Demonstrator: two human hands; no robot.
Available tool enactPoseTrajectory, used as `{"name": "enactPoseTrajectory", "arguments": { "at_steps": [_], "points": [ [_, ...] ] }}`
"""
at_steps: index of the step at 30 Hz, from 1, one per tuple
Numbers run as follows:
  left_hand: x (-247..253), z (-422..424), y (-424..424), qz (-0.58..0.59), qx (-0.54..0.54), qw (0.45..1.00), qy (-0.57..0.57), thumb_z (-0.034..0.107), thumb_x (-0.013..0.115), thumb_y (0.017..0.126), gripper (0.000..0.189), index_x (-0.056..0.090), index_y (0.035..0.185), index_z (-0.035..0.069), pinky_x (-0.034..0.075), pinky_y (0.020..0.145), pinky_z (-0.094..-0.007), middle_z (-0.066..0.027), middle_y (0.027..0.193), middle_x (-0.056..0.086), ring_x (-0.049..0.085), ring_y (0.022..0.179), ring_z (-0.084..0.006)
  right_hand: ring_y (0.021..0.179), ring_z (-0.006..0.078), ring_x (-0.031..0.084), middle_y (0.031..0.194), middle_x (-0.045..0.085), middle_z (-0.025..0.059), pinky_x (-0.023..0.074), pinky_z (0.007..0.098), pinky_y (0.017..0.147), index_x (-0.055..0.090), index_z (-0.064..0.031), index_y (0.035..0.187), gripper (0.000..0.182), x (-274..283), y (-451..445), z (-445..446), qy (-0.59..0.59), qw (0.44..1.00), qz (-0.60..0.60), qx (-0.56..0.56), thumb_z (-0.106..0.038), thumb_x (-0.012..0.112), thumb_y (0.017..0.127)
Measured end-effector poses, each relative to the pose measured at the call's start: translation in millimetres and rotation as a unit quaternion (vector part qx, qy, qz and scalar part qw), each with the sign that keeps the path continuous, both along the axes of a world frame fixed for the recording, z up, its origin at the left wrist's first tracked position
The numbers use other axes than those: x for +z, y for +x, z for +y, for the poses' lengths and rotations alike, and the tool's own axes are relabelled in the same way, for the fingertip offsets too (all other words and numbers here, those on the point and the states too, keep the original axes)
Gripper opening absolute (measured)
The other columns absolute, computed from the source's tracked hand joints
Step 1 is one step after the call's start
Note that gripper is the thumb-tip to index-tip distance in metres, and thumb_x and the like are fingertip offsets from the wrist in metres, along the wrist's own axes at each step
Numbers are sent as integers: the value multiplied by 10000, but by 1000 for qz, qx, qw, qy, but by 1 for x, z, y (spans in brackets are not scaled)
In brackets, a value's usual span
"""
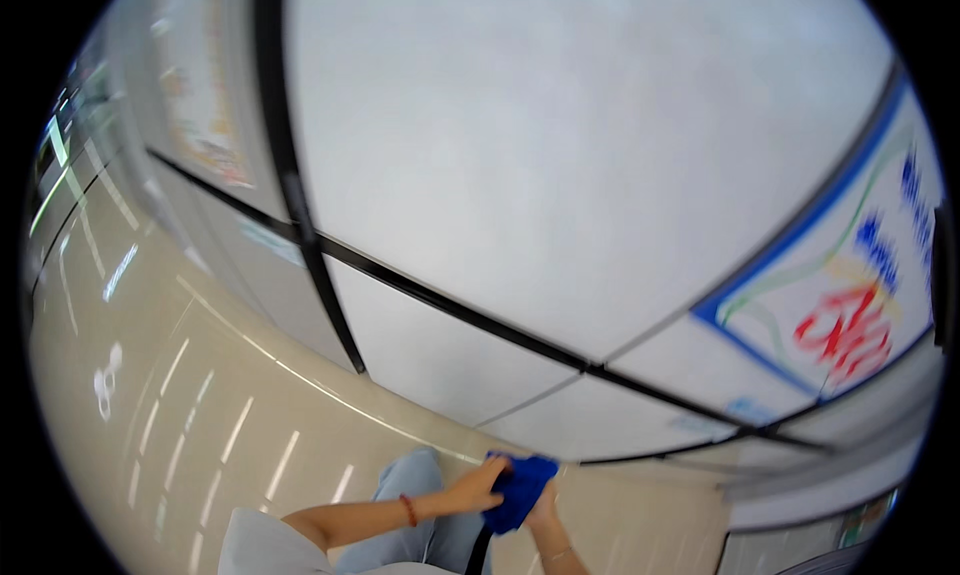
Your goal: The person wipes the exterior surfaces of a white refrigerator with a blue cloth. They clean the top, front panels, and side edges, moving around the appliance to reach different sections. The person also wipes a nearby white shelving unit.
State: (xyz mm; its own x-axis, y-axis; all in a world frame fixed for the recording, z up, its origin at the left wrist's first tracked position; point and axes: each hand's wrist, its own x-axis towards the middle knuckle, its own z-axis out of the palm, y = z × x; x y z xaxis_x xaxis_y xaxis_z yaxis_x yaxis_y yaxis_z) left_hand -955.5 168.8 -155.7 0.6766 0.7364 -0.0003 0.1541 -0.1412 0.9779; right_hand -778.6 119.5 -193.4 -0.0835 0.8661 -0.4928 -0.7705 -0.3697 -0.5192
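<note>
A crumpled blue cloth (521, 492) is held up in front of my waist, below the white panel wall. My left hand (478, 488) grips the cloth from the left, with a red bead bracelet on its wrist. On the cloth's right edge, my right hand (545, 506) holds it from below, its fingers partly hidden behind the fabric. A thin bracelet rings that wrist. A dark strap (478, 549) runs down from under the cloth, in front of my light blue jeans (405, 485).
White wall panels (525, 162) with black seams (450, 303) rise before me. A blue-bordered poster (840, 297) with red and blue writing hangs at right. Left, another panel carries a blurred coloured print (202, 102). The glossy beige floor (225, 395) reflects ceiling lights.
</note>
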Motion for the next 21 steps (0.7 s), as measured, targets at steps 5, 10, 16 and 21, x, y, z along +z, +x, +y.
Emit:
{"name": "enactPoseTrajectory", "arguments": {
  "at_steps": [5,10,16,21],
  "points": [
    [90,-87,-84,-74,200,947,-242,97,629,764,715,272,1384,90,460,843,-343,-184,1087,512,562,1003,-263,1067,280,585,1162,598,140,480,418,922,550,-57,1180,505,117,-83,-42,-66,978,-76,184,-477,396,945],
    [224,-156,-169,-4,302,932,-198,110,590,811,459,525,1266,113,486,747,-346,-136,1018,599,605,882,-248,958,162,605,1107,611,82,489,282,844,540,-12,1202,337,265,-164,-71,18,935,-254,246,-245,402,1002],
    [357,-226,-281,83,449,890,22,114,599,821,222,597,1041,81,475,741,-359,-130,936,599,592,832,-281,883,82,525,964,583,13,429,232,770,560,-38,1080,193,351,-256,-103,162,908,-328,204,-183,491,971],
    [382,-286,-377,115,492,863,17,103,611,822,180,596,1001,92,464,686,-371,-114,849,577,582,785,-277,813,63,491,889,546,-10,409,218,724,547,-53,1004,96,367,-334,-141,227,906,-335,127,-126,518,949]
  ]
}}
